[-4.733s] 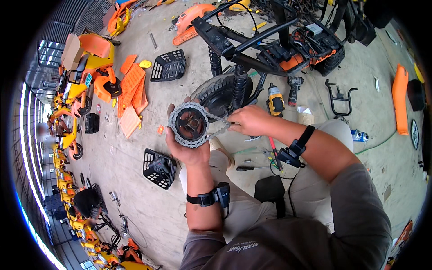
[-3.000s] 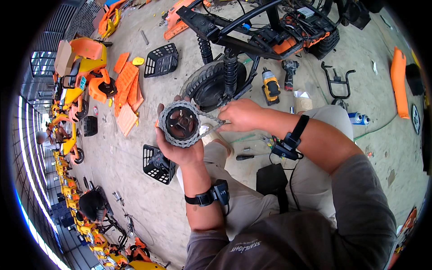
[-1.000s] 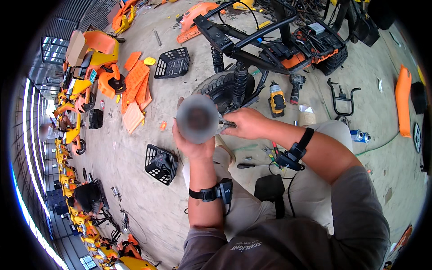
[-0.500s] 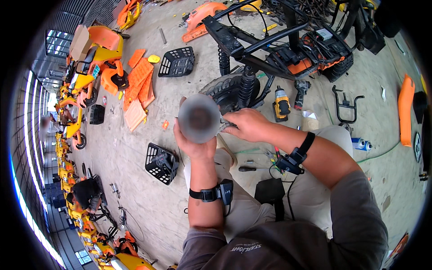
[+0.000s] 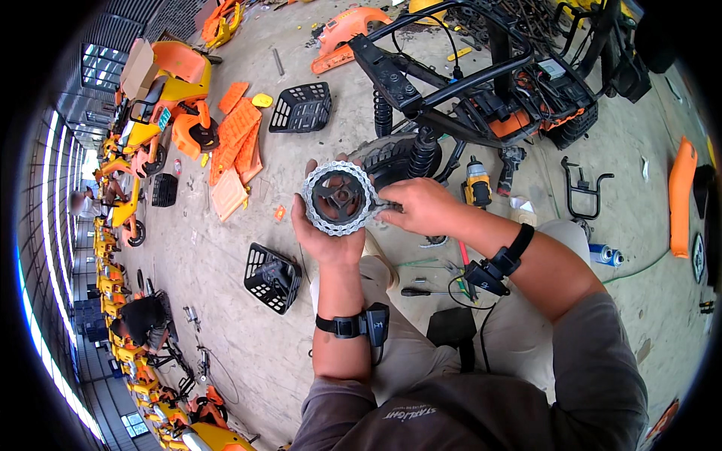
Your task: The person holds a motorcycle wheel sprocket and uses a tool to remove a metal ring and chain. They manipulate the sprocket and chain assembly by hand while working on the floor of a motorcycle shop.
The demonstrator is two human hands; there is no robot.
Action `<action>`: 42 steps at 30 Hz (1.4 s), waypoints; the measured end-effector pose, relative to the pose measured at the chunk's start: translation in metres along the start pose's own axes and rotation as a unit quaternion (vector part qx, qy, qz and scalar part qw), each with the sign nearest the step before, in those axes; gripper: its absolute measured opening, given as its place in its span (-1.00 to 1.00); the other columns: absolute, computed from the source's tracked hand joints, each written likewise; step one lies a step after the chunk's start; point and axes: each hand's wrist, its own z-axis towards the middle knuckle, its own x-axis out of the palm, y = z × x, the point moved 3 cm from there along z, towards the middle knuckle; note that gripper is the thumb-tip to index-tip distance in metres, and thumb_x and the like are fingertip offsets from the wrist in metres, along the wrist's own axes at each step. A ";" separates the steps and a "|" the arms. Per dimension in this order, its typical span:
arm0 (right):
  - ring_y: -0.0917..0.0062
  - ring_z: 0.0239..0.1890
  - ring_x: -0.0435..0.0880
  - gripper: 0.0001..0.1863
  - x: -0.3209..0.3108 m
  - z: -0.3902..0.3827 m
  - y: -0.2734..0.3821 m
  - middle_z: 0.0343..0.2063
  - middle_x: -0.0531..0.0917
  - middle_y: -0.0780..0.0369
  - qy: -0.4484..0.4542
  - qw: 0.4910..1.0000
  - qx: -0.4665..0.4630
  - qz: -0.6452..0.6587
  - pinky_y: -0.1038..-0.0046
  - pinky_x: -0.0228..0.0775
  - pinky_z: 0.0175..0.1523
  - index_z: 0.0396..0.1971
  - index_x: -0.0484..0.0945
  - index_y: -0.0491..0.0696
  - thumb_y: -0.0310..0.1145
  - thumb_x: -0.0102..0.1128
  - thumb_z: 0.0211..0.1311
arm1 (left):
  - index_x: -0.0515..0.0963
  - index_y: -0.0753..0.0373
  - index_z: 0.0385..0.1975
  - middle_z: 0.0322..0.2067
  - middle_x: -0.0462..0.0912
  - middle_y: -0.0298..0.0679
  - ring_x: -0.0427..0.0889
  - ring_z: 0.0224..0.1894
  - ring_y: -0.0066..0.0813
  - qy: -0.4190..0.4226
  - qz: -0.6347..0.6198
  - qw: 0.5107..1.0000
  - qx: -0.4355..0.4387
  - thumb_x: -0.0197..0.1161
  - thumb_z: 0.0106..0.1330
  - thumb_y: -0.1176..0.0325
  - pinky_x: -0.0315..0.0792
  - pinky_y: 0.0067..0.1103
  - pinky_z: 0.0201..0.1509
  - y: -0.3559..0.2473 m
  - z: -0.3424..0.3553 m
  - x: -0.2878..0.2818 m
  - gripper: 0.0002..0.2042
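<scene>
My left hand (image 5: 338,246) is closed under and around a round black chainring (image 5: 340,198) with a silver chain (image 5: 316,216) wrapped about its rim. Its thumb lies along the left side, and fingertips show over the far edge. At the right edge my right hand (image 5: 415,210) pinches a short dark grey metal piece (image 5: 380,207) that touches the ring; what this piece is I cannot tell. Just beyond the hands is the tyre (image 5: 402,159) of a stripped black scooter frame (image 5: 440,105).
A yellow-black power drill (image 5: 477,183) and a dark impact driver (image 5: 511,167) lie to the right. Two black baskets (image 5: 301,107) (image 5: 268,282) rest on the left. A screwdriver (image 5: 415,292), pliers (image 5: 452,268) and blue cans (image 5: 606,254) are near my legs. Orange panels (image 5: 235,139) lie far left.
The ring in my hands was a blurred grey disc half a second ago; its spokes and chain show sharply now. Both hands keep nearly the same place while the view has shifted slightly.
</scene>
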 end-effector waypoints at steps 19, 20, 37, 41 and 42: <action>-0.04 -0.28 0.65 -0.58 0.011 -0.013 0.007 -0.40 0.66 -0.05 -0.007 0.998 0.021 0.052 0.12 0.48 -0.22 -0.20 0.55 -0.16 -0.16 0.46 0.13 | 0.25 0.30 0.36 0.24 0.48 0.04 0.47 0.29 -0.08 0.020 0.071 0.997 0.001 -0.09 0.51 -0.03 0.31 -0.28 0.41 0.019 -0.007 -0.011 -0.40; -0.05 -0.30 0.64 -0.64 0.016 -0.016 0.008 -0.42 0.65 -0.05 -0.003 0.999 0.012 0.031 0.12 0.47 -0.25 -0.22 0.55 -0.16 -0.21 0.42 0.17 | 0.24 0.29 0.36 0.25 0.47 0.04 0.47 0.29 -0.09 0.018 0.069 0.997 0.002 -0.09 0.52 -0.02 0.31 -0.29 0.42 0.012 -0.013 -0.016 -0.41; 0.68 -0.32 0.60 -0.79 0.039 -0.028 -0.005 -0.35 0.70 0.22 0.030 0.970 0.073 0.228 0.53 0.48 -0.22 -0.11 0.55 -0.25 -0.51 0.26 0.30 | 0.33 0.27 0.30 0.12 0.58 -0.08 0.58 0.16 -0.28 -0.033 0.006 0.999 0.034 -0.06 0.56 0.05 0.42 -0.40 0.30 0.020 -0.020 -0.030 -0.51; 0.68 -0.25 0.60 -0.81 0.040 -0.031 0.007 -0.31 0.65 0.27 0.036 0.964 0.080 0.251 0.55 0.46 -0.15 -0.09 0.51 -0.24 -0.57 0.21 0.33 | 0.33 0.25 0.31 0.11 0.58 -0.10 0.59 0.13 -0.32 -0.017 0.016 0.999 0.045 -0.06 0.56 0.07 0.43 -0.43 0.27 0.014 -0.024 -0.025 -0.52; 0.68 -0.25 0.60 -0.81 0.041 -0.028 0.006 -0.31 0.65 0.27 0.041 0.964 0.078 0.252 0.55 0.46 -0.15 -0.09 0.51 -0.24 -0.57 0.21 0.33 | 0.33 0.25 0.32 0.11 0.58 -0.11 0.59 0.12 -0.32 -0.002 0.027 0.999 0.044 -0.06 0.56 0.08 0.44 -0.43 0.27 0.012 -0.024 -0.023 -0.52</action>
